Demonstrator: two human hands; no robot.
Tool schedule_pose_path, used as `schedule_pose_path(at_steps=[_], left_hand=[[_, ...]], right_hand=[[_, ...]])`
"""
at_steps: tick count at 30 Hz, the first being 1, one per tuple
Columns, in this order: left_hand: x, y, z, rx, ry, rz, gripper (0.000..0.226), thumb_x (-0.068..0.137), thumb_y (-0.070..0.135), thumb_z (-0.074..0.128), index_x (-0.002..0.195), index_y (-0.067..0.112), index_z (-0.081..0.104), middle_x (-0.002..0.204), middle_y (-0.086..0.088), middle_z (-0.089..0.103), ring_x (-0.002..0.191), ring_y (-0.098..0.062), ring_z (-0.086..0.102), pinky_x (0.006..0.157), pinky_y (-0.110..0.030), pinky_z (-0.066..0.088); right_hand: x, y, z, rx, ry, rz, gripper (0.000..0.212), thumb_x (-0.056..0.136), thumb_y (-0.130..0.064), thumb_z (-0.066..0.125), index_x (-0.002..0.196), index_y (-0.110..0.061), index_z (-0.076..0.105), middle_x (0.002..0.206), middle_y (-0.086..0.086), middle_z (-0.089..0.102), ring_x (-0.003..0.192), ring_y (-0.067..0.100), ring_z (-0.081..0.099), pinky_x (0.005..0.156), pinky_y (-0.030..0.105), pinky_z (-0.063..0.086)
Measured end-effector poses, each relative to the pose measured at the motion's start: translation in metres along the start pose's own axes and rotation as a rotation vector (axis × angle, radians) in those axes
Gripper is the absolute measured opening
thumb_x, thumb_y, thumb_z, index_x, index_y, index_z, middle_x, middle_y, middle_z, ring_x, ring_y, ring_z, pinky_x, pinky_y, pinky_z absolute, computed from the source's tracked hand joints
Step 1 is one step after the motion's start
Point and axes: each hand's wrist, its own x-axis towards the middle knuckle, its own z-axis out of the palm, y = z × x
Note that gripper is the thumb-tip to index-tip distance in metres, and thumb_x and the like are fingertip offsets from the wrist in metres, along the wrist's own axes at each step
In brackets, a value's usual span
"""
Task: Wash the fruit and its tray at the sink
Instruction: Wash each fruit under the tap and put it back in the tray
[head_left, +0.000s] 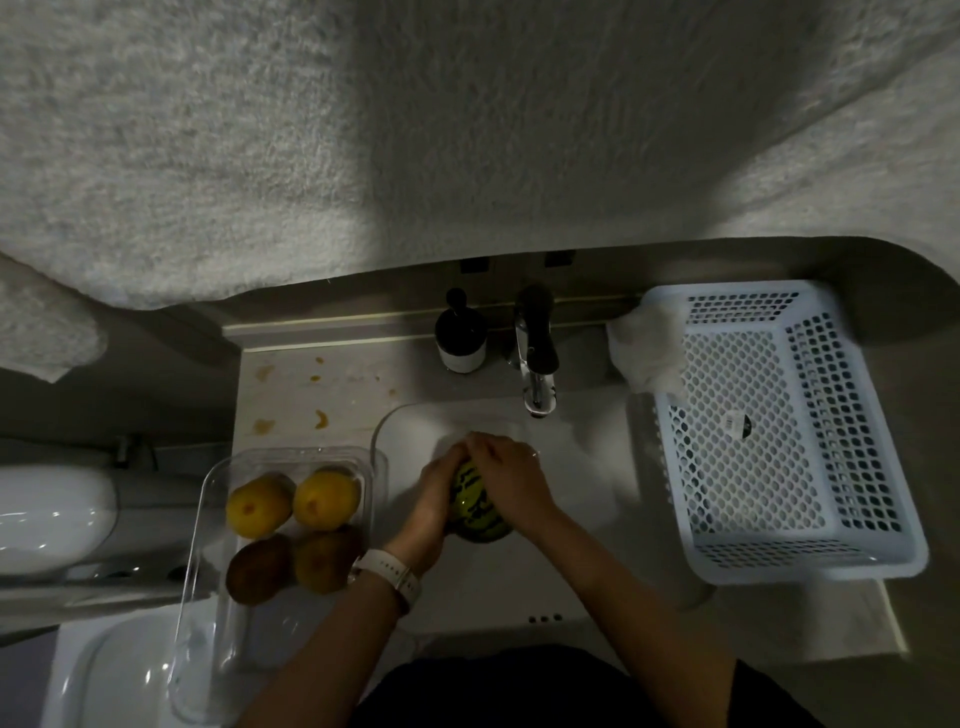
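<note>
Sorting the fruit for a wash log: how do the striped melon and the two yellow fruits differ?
The striped melon is green with dark stripes; the yellow fruits are plain. The melon is held by both hands over the sink; the yellow fruits lie in the clear tray on the counter. All look roundish.

Tap (535, 353) overhangs sink (587, 499); tray (205, 525) left, basket (779, 431) right

A grey counter (311, 384) surrounds a white sink (582, 467). On it, left of the sink, lies a clear tray (208, 519) holding 4 fruits. Orange stains (321, 418) mark the surface behind the tray. At the back stand a dispenser (460, 338) and a tap (535, 353). To the right sits a white basket (852, 509) with a cloth (644, 348) beside it.
</note>
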Motion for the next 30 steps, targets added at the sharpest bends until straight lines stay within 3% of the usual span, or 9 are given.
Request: schedule_pose_path(at_steps=[2,5,8,12,17,21,24,28,30], left_hand=[[0.0,0.003,0.005,0.067,-0.003,0.021,0.037,0.1,0.032,0.046,0.124,0.007,0.057,0.123,-0.021,0.061,0.112,-0.031,0.06,0.1,-0.047,0.047],[0.001,0.002,0.005,0.087,-0.076,0.103,0.027,0.098,0.03,0.047,0.111,0.012,0.062,0.11,-0.015,0.067,0.094,-0.02,0.068,0.078,-0.032,0.054],[0.0,0.001,0.002,0.009,-0.133,0.104,0.031,0.086,0.037,0.059,0.106,0.013,0.064,0.097,-0.01,0.071,0.08,-0.016,0.072,0.062,-0.026,0.056],[0.003,0.003,0.004,-0.211,-0.113,-0.107,0.043,0.08,0.043,0.062,0.104,0.008,0.068,0.099,-0.016,0.07,0.083,-0.026,0.069,0.07,-0.035,0.058],[0.011,0.007,0.002,-0.291,-0.13,-0.226,0.048,0.09,0.051,0.049,0.101,0.008,0.069,0.092,-0.015,0.074,0.083,-0.028,0.068,0.073,-0.038,0.055],[0.01,0.004,0.005,-0.139,-0.156,-0.154,0.047,0.097,0.049,0.04,0.111,0.012,0.064,0.098,-0.013,0.07,0.086,-0.024,0.068,0.068,-0.035,0.053],[0.008,0.0,0.009,-0.116,-0.165,-0.166,0.051,0.1,0.048,0.035,0.119,0.01,0.062,0.102,-0.015,0.069,0.092,-0.027,0.066,0.075,-0.039,0.053],[0.011,-0.006,0.015,-0.187,-0.178,-0.197,0.052,0.1,0.04,0.039,0.129,0.0,0.055,0.123,-0.026,0.06,0.111,-0.038,0.058,0.088,-0.045,0.048],[0.011,-0.005,0.016,-0.26,-0.196,-0.243,0.048,0.097,0.04,0.044,0.12,0.001,0.06,0.114,-0.023,0.065,0.101,-0.035,0.062,0.085,-0.043,0.049]], right_hand=[[0.011,-0.005,-0.008,0.04,-0.162,0.08,0.041,0.103,-0.034,0.035,0.123,-0.011,0.061,0.13,0.015,0.058,0.119,0.028,0.053,0.101,0.03,0.039],[0.02,-0.012,-0.017,0.302,-0.274,0.145,0.039,0.102,-0.025,0.036,0.119,-0.006,0.066,0.124,0.017,0.063,0.115,0.029,0.058,0.103,0.032,0.041],[0.02,-0.003,-0.022,0.543,-0.272,0.312,0.033,0.093,-0.027,0.055,0.112,-0.003,0.068,0.108,0.016,0.069,0.096,0.025,0.067,0.092,0.033,0.051],[0.014,0.01,-0.021,0.761,-0.124,0.401,0.019,0.094,-0.022,0.056,0.095,-0.009,0.07,0.098,0.013,0.069,0.084,0.02,0.066,0.076,0.025,0.051],[-0.008,0.006,-0.001,0.34,0.129,0.07,0.026,0.101,-0.02,0.041,0.111,-0.02,0.065,0.11,-0.001,0.065,0.1,0.013,0.062,0.069,-0.001,0.038],[-0.015,0.013,0.008,-0.224,0.269,-0.265,0.031,0.1,-0.035,0.042,0.12,-0.021,0.061,0.115,-0.004,0.064,0.1,0.012,0.058,0.075,0.015,0.034],[0.005,0.008,-0.007,-0.195,0.065,-0.056,0.033,0.099,-0.041,0.044,0.108,-0.019,0.067,0.109,0.002,0.067,0.099,0.018,0.062,0.076,0.021,0.035],[0.024,0.007,-0.031,0.16,-0.258,0.236,0.04,0.093,-0.045,0.053,0.106,-0.011,0.07,0.11,0.011,0.07,0.104,0.025,0.065,0.1,0.037,0.046],[0.021,0.013,-0.037,0.304,-0.256,0.248,0.033,0.094,-0.044,0.052,0.092,-0.017,0.071,0.096,0.003,0.073,0.093,0.014,0.069,0.09,0.025,0.05]])
